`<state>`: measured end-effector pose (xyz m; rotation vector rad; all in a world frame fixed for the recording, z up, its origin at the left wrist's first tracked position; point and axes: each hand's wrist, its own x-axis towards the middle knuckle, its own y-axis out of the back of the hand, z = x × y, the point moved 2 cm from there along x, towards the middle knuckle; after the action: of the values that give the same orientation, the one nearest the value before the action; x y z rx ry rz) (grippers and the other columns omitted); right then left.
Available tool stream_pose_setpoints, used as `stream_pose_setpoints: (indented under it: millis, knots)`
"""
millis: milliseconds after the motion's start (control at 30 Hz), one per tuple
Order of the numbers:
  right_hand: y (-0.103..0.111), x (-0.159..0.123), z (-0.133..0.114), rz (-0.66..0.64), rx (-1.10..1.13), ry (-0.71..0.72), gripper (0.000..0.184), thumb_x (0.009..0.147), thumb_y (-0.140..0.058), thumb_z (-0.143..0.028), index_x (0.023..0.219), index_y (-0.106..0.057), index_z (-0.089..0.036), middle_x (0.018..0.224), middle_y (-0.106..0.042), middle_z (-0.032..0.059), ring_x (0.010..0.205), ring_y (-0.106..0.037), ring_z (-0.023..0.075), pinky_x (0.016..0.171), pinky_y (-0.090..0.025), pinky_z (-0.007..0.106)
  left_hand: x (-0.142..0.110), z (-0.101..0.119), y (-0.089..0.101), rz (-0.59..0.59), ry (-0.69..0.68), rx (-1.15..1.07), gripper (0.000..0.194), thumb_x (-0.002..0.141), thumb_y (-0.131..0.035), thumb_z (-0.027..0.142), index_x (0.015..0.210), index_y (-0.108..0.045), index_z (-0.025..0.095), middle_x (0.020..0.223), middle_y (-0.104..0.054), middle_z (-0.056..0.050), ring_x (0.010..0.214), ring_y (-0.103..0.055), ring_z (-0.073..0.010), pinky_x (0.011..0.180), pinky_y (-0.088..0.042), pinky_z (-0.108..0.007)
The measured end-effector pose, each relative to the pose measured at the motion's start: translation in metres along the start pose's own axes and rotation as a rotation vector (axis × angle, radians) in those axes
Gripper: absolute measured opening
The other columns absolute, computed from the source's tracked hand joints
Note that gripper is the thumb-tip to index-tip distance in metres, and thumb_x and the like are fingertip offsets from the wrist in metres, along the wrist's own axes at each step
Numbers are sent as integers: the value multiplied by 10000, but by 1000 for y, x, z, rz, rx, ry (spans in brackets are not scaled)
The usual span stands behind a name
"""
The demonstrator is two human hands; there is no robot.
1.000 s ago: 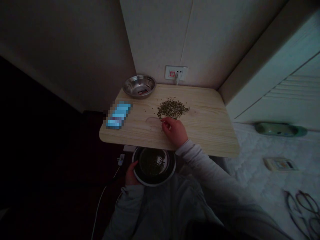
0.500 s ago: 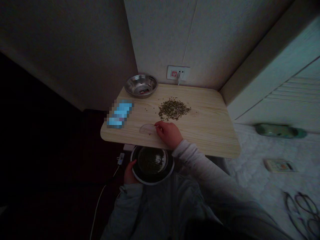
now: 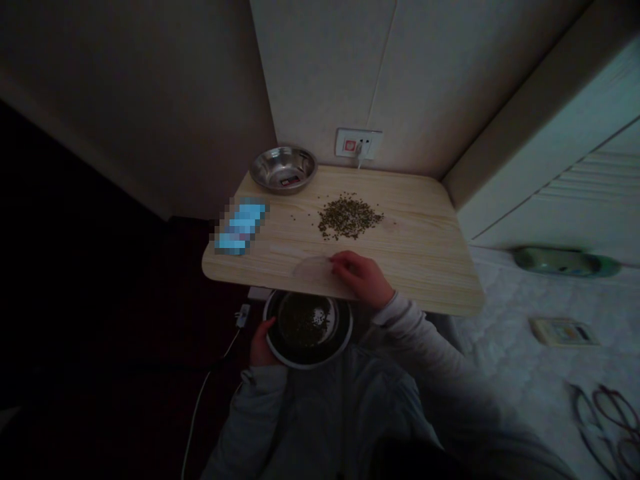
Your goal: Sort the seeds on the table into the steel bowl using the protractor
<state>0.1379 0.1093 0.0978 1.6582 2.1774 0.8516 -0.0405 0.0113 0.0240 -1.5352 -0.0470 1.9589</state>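
Note:
My right hand (image 3: 361, 275) pinches one end of a clear, half-round plastic protractor (image 3: 311, 267), which is blurred, over the front part of the wooden table. Beyond it lies a loose pile of small greenish-brown grains (image 3: 349, 217), a few of them strayed to its sides. Just below the table's front edge, my left hand (image 3: 263, 345) is closed on the left rim of a bowl (image 3: 345, 347) with a pale rim. More dark grains (image 3: 305, 325) lie inside the bowl, and its bottom shines through at the right.
A steel bowl (image 3: 284, 170) stands at the table's (image 3: 425, 247) back left corner, with a pixelated phone (image 3: 242, 228) nearer me. A wall socket (image 3: 358, 144) holds a plug. To the right, a green object (image 3: 565, 261), a remote-like device (image 3: 565, 332) and glasses (image 3: 607, 417) lie on white bedding.
My right hand has moved right and toward me, taking the protractor to the table's front edge. My left hand and the bowl have hardly moved; the grain pile looks the same.

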Motion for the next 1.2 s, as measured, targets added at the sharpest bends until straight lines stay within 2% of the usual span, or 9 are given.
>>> stream_pose_setpoints:
  millis: [133, 233, 333, 567, 767, 967, 1200]
  knots:
    - [24, -6, 31, 298, 29, -198, 212, 725, -421, -276, 847, -546, -155, 660, -580, 21, 620, -528, 117, 605, -402, 238, 3, -7, 2, 4, 17, 11, 199, 672, -447, 139, 583, -625, 152, 550, -657, -43, 775, -602, -221, 726, -457, -350]
    - [28, -9, 43, 377, 38, -236, 213, 720, -419, -274, 842, -545, -154, 662, -577, 23, 614, -527, 121, 599, -405, 245, 5, -14, 1, -13, 58, 21, 180, 657, -460, 139, 591, -625, 164, 575, -662, -40, 785, -599, -226, 720, -460, -357]
    - [26, -10, 45, 362, 9, -215, 221, 718, -419, -275, 858, -547, -161, 667, -580, 21, 600, -521, 121, 586, -401, 246, 3, -18, -3, -37, 73, 52, 182, 661, -461, 152, 585, -626, 153, 558, -657, -49, 762, -604, -232, 704, -466, -363]
    - [25, -11, 41, 318, -75, -181, 212, 707, -415, -253, 826, -568, -167, 648, -583, 17, 559, -503, 117, 540, -380, 235, 3, -22, -4, 0, 23, 101, 210, 670, -463, 135, 523, -613, 134, 455, -619, -54, 719, -613, -222, 703, -463, -337]
    - [26, -13, 43, 313, 9, -189, 205, 703, -421, -256, 822, -560, -164, 669, -583, 13, 573, -506, 108, 547, -382, 223, 5, -24, -4, -18, 53, 127, 218, 679, -457, 152, 545, -626, 118, 450, -621, -61, 704, -615, -227, 705, -465, -340]
    - [26, -12, 39, 265, -54, -155, 210, 702, -421, -243, 814, -577, -156, 611, -558, 5, 552, -486, 103, 533, -366, 216, 2, -24, -6, -9, 68, 122, 218, 680, -456, 162, 564, -635, 117, 455, -625, -59, 681, -618, -227, 699, -469, -343]
    - [26, -12, 38, 255, 20, -152, 196, 704, -410, -230, 806, -563, -160, 631, -563, 6, 563, -494, 102, 537, -376, 215, 3, -23, -6, -2, 53, 98, 210, 671, -462, 140, 530, -617, 148, 453, -623, -40, 703, -617, -217, 704, -467, -338]
